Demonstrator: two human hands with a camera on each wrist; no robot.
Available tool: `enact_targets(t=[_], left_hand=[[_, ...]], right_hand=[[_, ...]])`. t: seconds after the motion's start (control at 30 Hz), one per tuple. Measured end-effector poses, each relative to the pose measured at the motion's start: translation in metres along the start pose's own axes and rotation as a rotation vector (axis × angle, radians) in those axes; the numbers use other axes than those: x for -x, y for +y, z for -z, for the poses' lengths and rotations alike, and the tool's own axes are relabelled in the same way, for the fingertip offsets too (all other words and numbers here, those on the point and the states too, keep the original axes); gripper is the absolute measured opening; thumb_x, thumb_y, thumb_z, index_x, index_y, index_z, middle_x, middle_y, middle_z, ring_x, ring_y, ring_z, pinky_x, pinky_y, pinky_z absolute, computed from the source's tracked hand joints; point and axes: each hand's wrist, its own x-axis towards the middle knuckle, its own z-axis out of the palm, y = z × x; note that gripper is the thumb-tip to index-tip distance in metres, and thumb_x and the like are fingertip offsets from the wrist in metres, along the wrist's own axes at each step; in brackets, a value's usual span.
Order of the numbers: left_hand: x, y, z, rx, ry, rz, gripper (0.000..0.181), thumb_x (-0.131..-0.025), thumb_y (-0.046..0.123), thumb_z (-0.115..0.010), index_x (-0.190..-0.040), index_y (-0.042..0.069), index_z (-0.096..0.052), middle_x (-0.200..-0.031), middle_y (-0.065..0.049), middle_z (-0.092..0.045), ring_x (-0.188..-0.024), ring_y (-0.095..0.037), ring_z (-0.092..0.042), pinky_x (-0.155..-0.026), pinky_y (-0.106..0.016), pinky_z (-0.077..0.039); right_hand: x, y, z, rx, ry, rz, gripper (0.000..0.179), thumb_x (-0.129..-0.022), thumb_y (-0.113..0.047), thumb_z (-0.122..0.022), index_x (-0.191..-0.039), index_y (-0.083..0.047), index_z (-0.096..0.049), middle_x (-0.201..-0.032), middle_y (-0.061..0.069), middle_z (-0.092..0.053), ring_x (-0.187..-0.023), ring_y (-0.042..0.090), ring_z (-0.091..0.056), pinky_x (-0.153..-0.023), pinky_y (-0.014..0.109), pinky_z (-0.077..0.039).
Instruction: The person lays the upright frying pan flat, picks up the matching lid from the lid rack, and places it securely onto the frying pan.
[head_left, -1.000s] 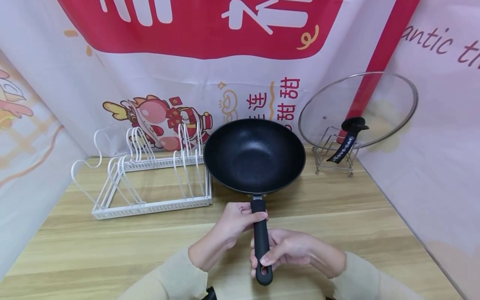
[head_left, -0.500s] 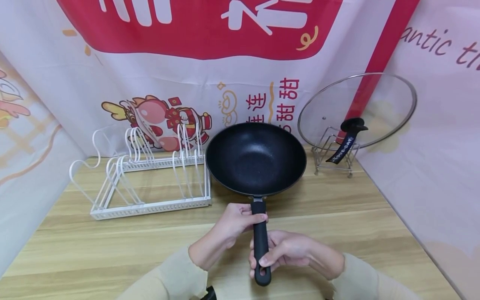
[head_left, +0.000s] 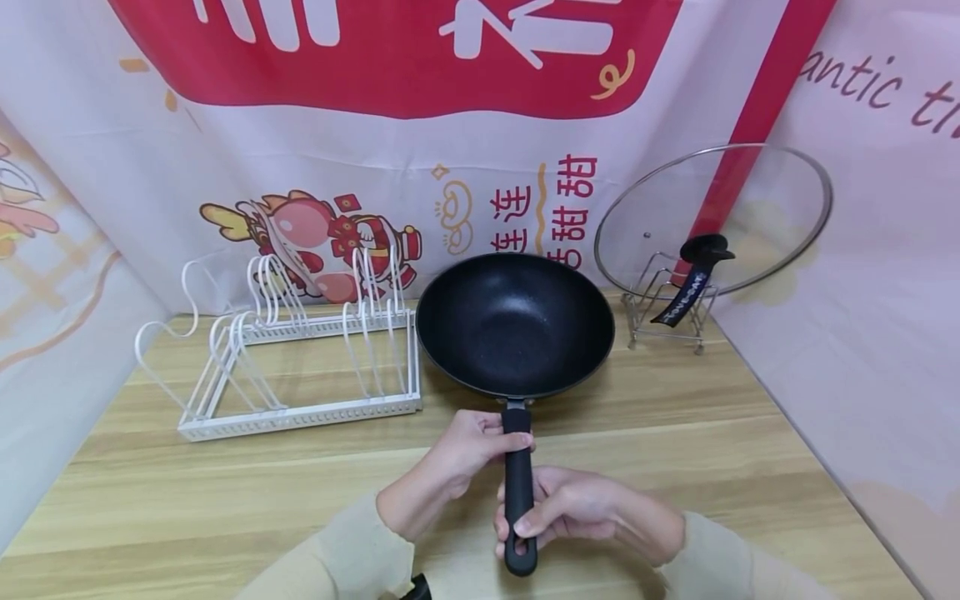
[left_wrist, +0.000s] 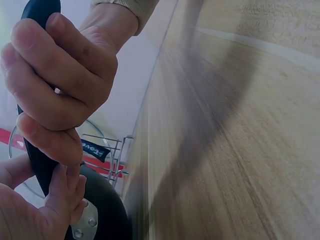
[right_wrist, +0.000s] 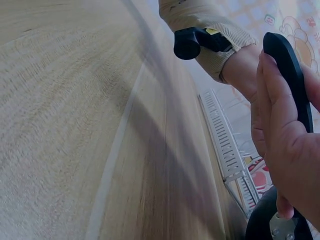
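A black wok (head_left: 514, 325) with a long black handle faces me in the middle of the head view, its inside tipped toward me. My left hand (head_left: 471, 450) grips the handle (head_left: 519, 467) near the pan, thumb laid across the top. Lower down, my right hand (head_left: 573, 504) holds the handle near its hanging hole, with the thumb on top and fingers curled underneath. In the left wrist view, the riveted bracket (left_wrist: 86, 220) joins handle and pan. The handle stands above the wooden table in both wrist views.
A white wire pan rack (head_left: 300, 417) stands left of the wok, close to its rim. At the back right, a glass lid (head_left: 780, 208) with a black knob leans in a small metal stand (head_left: 663, 333). Printed cloth (head_left: 420, 142) hangs behind and along both sides of the wooden table (head_left: 225, 500).
The wok has come down slightly in the head view, and the handle's end has swung a little to the left. Both hands keep their grip on the handle.
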Motion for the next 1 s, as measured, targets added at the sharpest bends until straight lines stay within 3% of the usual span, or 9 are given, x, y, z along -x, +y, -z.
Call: enact_targets(t=[0.73, 0.83, 1.0], left_hand=[[0.000, -0.002, 0.009, -0.020, -0.041, -0.013, 0.025, -0.089, 0.000, -0.074, -0.108, -0.017, -0.070, -0.093, -0.013, -0.076, -0.080, -0.012, -0.068, -0.075, -0.025, -0.056], [0.000, -0.002, 0.009, 0.006, -0.061, 0.007, 0.027, -0.090, 0.000, -0.073, -0.110, -0.017, -0.068, -0.094, -0.013, -0.076, -0.084, -0.013, -0.070, -0.080, -0.027, -0.057], [0.000, -0.002, 0.013, 0.128, -0.093, 0.095, 0.031, -0.094, -0.002, -0.068, -0.119, -0.019, -0.063, -0.102, -0.017, -0.075, -0.093, -0.017, -0.072, -0.092, -0.033, -0.056]], right_hand=[[-0.007, 0.006, -0.005, -0.016, 0.018, 0.011, 0.022, -0.093, 0.002, -0.059, -0.110, -0.011, -0.052, -0.104, 0.000, -0.070, -0.103, 0.017, -0.070, -0.086, 0.029, -0.056], [-0.007, 0.005, -0.006, -0.026, 0.020, 0.014, 0.022, -0.093, 0.002, -0.059, -0.110, -0.010, -0.052, -0.104, 0.000, -0.070, -0.103, 0.017, -0.070, -0.086, 0.029, -0.057], [-0.008, 0.004, -0.007, -0.050, 0.018, 0.004, 0.023, -0.094, 0.000, -0.061, -0.112, -0.011, -0.050, -0.106, -0.001, -0.069, -0.105, 0.017, -0.069, -0.088, 0.031, -0.056]])
